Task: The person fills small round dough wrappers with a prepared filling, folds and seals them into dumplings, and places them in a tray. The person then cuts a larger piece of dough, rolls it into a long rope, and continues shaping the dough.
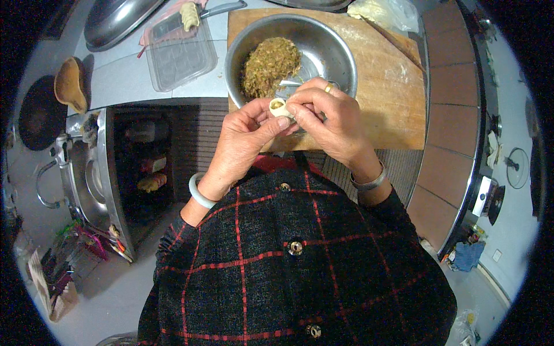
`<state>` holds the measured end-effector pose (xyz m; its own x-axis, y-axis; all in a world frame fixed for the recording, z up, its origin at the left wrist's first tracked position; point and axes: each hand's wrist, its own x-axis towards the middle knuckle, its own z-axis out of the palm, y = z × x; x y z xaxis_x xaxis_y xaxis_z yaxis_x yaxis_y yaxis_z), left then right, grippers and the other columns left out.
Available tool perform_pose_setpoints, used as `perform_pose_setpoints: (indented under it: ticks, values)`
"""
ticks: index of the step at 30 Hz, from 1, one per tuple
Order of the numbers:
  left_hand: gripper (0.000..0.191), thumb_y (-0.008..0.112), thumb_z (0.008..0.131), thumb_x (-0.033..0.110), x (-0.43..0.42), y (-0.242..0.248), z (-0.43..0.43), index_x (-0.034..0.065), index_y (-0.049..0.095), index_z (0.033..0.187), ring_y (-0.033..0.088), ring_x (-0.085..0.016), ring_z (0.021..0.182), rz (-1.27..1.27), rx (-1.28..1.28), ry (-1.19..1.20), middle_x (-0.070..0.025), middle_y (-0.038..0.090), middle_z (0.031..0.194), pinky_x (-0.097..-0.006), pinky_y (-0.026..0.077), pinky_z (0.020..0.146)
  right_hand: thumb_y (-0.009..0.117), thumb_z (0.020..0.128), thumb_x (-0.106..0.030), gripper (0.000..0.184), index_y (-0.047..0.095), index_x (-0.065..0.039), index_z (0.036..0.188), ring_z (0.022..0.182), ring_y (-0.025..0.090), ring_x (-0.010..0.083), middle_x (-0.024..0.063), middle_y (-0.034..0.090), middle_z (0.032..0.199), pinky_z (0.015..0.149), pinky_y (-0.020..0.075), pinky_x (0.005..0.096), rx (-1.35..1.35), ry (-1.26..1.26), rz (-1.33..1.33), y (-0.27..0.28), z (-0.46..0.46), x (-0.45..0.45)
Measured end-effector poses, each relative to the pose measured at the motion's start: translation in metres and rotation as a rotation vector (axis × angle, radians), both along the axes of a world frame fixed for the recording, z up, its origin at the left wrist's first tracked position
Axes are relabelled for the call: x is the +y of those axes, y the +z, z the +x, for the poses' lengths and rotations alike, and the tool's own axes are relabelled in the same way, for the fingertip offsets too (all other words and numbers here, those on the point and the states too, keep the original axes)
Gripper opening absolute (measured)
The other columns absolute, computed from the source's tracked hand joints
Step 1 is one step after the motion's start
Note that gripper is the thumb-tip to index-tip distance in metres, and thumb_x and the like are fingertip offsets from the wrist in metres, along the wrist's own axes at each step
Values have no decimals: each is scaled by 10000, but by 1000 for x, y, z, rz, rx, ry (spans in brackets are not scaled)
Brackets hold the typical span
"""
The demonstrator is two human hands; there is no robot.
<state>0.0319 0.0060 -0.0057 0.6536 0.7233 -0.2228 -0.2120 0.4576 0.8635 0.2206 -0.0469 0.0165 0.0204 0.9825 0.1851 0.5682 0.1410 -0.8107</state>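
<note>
Between my two hands, over the near rim of a steel bowl, is a small dough wrapper curled into a cup around some filling. My left hand holds it from the left, its thumb on the near side. My right hand, with a ring on one finger, pinches the wrapper's right edge. Chopped filling is heaped in the left part of the steel bowl. The flat handle of a utensil shows in the bowl, the rest partly hidden by my right hand.
The bowl stands on a wooden board. To its left lie a clear plastic tray, a piece of dough and a knife. A rolling pin and a plastic bag are at the board's far right. A sink is at left.
</note>
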Motion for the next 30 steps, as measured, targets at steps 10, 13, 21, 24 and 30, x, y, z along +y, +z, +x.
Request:
perform_pose_setpoints:
  ticks: [10,13,21,24,30]
  values:
    - [297,675,981,48,3,0,-4,-34,649,1265,719,-180,991,6,74,-43,-101,738,1101,-313,587,911,735,900,-87,133,717,-16,1011,729,626,160,87,685,970,646,512,292,-3,80,58,-1,5,5]
    - [295,680,981,58,4,-1,-5,-31,654,1261,714,-164,987,42,113,-66,-96,739,1094,-305,584,909,736,896,-82,142,725,-19,1022,731,628,162,90,684,968,642,508,292,-37,119,44,2,8,6]
    - [297,707,984,114,4,-3,-6,-13,664,1250,626,-55,927,76,142,-76,-9,719,1016,-226,523,821,725,895,-68,145,724,-5,1024,791,677,231,112,688,947,701,537,339,-51,162,108,3,6,9]
    - [304,707,986,119,4,-4,-4,-16,662,1254,606,-49,913,139,212,-98,5,705,1015,-221,510,809,721,898,-69,151,719,1,1031,819,692,255,123,688,946,722,546,352,-42,164,52,4,6,10]
    - [297,694,999,139,4,-3,-4,-19,663,1248,587,-40,908,173,183,-115,30,684,988,-218,499,818,713,908,-67,128,715,1,1016,837,694,284,140,684,960,732,554,363,-90,164,71,-1,3,12]
